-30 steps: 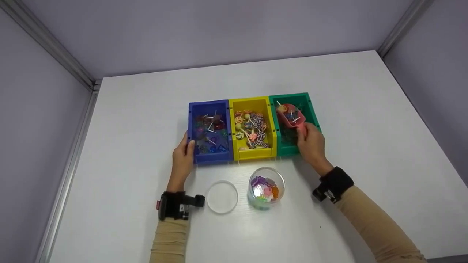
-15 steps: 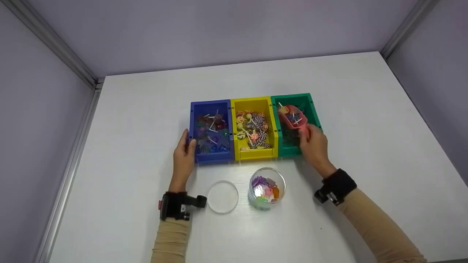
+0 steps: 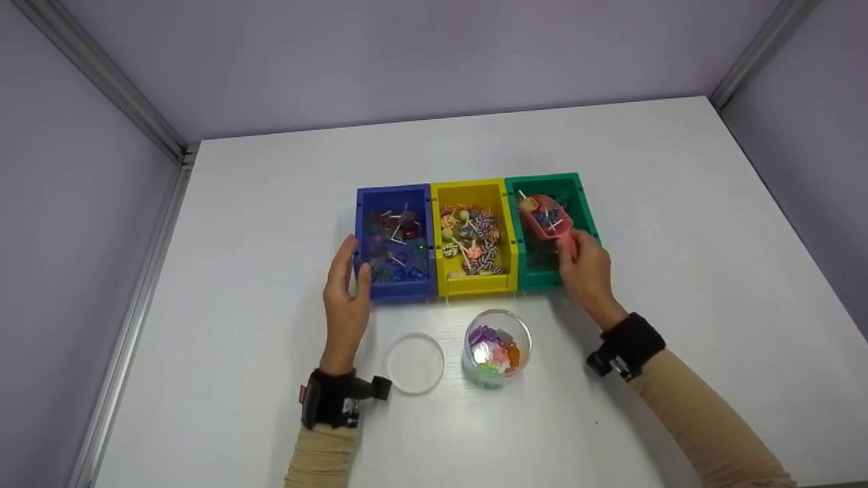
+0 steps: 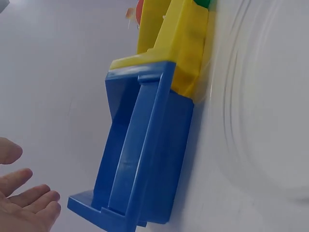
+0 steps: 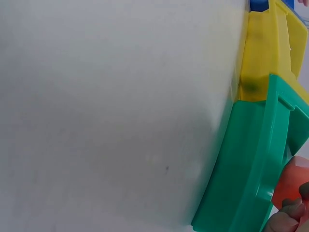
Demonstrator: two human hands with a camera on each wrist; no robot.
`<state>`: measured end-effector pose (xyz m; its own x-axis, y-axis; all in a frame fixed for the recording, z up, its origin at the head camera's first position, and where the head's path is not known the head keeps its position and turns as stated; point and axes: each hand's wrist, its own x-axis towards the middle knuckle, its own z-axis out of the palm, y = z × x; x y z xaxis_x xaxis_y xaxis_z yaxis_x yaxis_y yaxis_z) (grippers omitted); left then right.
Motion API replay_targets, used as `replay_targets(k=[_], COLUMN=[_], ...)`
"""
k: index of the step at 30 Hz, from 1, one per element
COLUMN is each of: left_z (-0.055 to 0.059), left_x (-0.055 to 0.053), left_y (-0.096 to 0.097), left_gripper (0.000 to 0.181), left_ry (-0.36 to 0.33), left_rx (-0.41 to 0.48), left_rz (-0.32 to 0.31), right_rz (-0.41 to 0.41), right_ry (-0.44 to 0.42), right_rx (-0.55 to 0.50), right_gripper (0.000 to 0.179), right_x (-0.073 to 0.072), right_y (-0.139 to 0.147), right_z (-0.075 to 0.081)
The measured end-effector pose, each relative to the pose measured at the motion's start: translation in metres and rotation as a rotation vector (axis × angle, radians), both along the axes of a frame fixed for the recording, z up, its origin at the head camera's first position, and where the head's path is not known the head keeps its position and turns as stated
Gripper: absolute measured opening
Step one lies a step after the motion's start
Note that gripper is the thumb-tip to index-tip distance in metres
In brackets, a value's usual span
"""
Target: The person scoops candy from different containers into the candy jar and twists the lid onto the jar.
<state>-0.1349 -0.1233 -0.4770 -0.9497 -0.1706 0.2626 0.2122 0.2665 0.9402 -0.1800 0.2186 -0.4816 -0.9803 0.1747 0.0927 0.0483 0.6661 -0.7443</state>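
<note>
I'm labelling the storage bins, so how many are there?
3, in a row: blue bin at left, yellow bin in the middle, green bin at right.

1. The scoop [image 3: 565, 240] is pinkish-red, its bowl pointing away from the person and facing up, inside the green bin [image 3: 540, 279]. The right hand [image 3: 587, 271] grips its handle. In the bowl I can see an amber piece [image 3: 529, 204] with a white stick, plus bluish pieces with white sticks.
2. That green bin forms the right end of a joined row on the white worktop [image 3: 671, 203]; its remaining contents look dim.
3. The yellow bin [image 3: 475, 285], in the middle, holds swirled lollipops [image 3: 485, 227].
4. The blue bin [image 3: 401, 290], at the left end, holds translucent coloured pieces [image 3: 409, 232], some on white sticks.
</note>
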Motion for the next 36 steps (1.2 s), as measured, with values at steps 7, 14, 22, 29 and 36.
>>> replay_targets(k=[7,14,22,29,36], left_z=[0.003,0.0,-0.008,-0.017,-0.018], left_x=[0.022,0.049,0.062,0.063,0.064], left_y=[0.032,0.057,0.074,0.086,0.091], left_gripper=[0.047,0.055,0.071,0.092,0.093], left_ry=[0.072,-0.102,-0.146,-0.187,-0.194], left_rx=[-0.099,0.003,-0.054,-0.082,-0.06], left_rz=[-0.201,-0.463,-0.592,-0.652,-0.647], right_rz=[0.006,0.019,0.03,0.062,0.112], right_ry=[0.01,0.026,0.041,0.074,0.174], right_rx=[-0.019,-0.011,0.013,-0.006,-0.01], right_gripper=[0.036,0.035,0.033,0.03,0.026], right_x=[0.003,0.007,0.01,0.014,0.017], right_y=[0.002,0.003,0.005,0.007,0.012], right_z=[0.0,0.001,0.004,0.004,0.004])
